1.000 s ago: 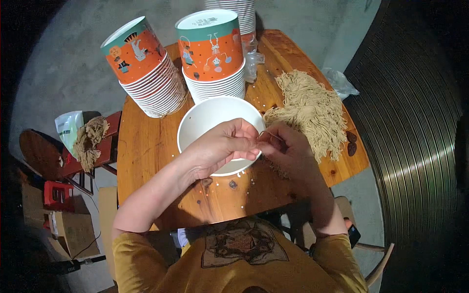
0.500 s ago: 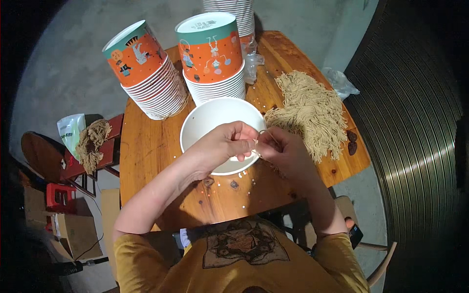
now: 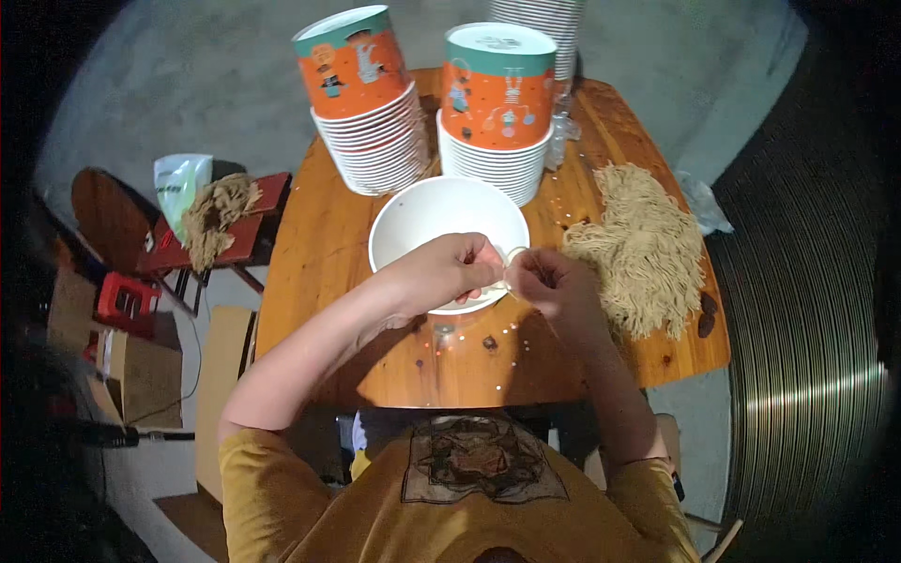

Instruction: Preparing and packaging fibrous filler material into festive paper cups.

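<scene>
Above the near right rim of a white paper bowl, my two hands meet with fingertips close together. My left hand is closed in a pinch on a thin pale string, which forms a small loop. My right hand pinches the same string from the other side; its fingers are partly in shadow. To the right of the bowl lies a heap of tan strings on the wooden table. What the string may be joined to is hidden by my fingers.
Behind the bowl stand two stacks of upturned orange-and-green paper buckets, left and middle, with a taller white-rimmed stack beyond. Small pale bits dot the tabletop. A dark lump sits at the right edge. Leftward, a red stool bears more string.
The view has shifted, so the table and buckets appear farther right. My hands keep their pinch on the string, a little farther apart in posture only slightly.
</scene>
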Tool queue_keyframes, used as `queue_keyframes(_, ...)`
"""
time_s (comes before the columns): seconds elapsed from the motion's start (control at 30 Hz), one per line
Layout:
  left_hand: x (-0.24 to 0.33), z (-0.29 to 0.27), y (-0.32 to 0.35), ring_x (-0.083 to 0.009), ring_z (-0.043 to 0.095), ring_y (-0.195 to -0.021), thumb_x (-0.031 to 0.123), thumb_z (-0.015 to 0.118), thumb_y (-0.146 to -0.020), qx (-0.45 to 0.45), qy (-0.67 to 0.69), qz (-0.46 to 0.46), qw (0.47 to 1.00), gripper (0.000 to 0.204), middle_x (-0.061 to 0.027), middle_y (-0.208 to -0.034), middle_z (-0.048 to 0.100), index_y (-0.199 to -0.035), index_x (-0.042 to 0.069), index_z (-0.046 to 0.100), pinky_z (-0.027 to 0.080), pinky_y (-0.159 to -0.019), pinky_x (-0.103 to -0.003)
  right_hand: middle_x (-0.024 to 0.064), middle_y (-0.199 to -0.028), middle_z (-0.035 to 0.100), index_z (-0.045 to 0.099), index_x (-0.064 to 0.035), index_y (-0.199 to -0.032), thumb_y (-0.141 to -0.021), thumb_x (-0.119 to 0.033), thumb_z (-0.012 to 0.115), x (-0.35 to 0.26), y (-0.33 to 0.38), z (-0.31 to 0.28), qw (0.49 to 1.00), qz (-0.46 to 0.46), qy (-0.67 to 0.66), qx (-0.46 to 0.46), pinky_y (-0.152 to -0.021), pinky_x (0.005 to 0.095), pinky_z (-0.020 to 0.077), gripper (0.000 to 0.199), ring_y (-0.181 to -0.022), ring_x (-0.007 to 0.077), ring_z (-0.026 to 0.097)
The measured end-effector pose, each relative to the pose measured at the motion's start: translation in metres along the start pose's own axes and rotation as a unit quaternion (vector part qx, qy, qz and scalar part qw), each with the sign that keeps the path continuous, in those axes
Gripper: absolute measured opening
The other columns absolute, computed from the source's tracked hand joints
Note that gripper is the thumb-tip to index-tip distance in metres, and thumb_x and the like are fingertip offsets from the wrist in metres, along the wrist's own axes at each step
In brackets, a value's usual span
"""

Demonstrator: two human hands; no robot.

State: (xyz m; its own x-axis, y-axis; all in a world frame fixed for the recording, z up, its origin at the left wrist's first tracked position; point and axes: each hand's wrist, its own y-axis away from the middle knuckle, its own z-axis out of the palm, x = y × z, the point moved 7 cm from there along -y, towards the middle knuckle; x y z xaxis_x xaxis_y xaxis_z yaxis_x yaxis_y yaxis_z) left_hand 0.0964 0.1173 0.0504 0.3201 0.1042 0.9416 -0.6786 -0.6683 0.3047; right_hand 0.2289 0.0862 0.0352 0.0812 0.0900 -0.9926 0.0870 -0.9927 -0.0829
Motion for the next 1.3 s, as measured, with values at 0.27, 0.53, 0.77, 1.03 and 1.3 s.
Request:
queue_keyframes(0.27,0.001,-0.018,0.013,-0.0049,0.047,-0.057,0.013,0.051,-0.094,0.042,0.056,-0.062,0.996,0.012,-0.0018,-0.077,0.056,-0.094,0.002,0.054,0.038,-0.047,-0.018,-0.0006,-0.071,0.057,0.062,0.0004,-0.087,-0.086,-0.019,0.063,-0.006,-0.014,0.013,1.000,0.010,0.028,0.002,-0.060,0.0217,0.0410,0.020,-0.066,0.0052,0.050)
queue_keyframes(0.53,-0.008,-0.022,0.013,-0.0070,0.050,-0.059,0.009,0.053,-0.090,0.084,0.134,-0.045,0.986,0.010,-0.0063,-0.082,0.060,-0.097,0.001,0.052,0.040,-0.047,-0.019,0.0037,-0.076,0.066,0.061,0.0020,-0.089,-0.088,-0.013,0.059,-0.004,-0.015,0.028,0.999,-0.017,-0.030,0.022,-0.060,0.0200,0.0415,0.015,-0.066,0.0058,0.056)
queue_keyframes(0.77,-0.005,-0.020,0.016,-0.0052,0.050,-0.057,0.007,0.052,-0.091,0.079,0.159,-0.066,0.982,0.008,-0.0056,-0.082,0.061,-0.097,0.002,0.051,0.039,-0.044,-0.017,0.0010,-0.068,0.063,0.060,0.0009,-0.086,-0.088,-0.012,0.060,-0.006,-0.010,0.033,0.993,-0.091,-0.068,0.035,-0.054,0.0200,0.0391,0.013,-0.060,0.0023,0.052)
queue_keyframes(1.03,-0.001,-0.025,0.020,-0.0055,0.049,-0.054,0.006,0.052,-0.091,0.026,0.183,-0.077,0.980,0.008,-0.0061,-0.077,0.059,-0.097,0.002,0.049,0.037,-0.041,-0.016,-0.0034,-0.055,0.045,0.060,-0.0013,-0.083,-0.084,-0.010,0.065,-0.034,-0.003,0.035,0.948,-0.192,0.224,0.125,-0.046,0.0236,0.0323,0.010,-0.050,0.0043,0.038)
queue_keyframes(1.3,-0.013,-0.031,0.022,-0.0053,0.045,-0.049,0.005,0.047,-0.092,0.077,0.180,-0.069,0.978,0.008,-0.0032,-0.068,0.052,-0.099,0.003,0.047,0.030,-0.037,-0.017,0.0033,-0.063,0.057,0.060,-0.0026,-0.085,-0.087,-0.016,0.062,-0.013,-0.017,0.042,0.984,-0.108,0.130,0.056,-0.052,0.0274,0.0406,0.014,-0.056,0.0102,0.051)
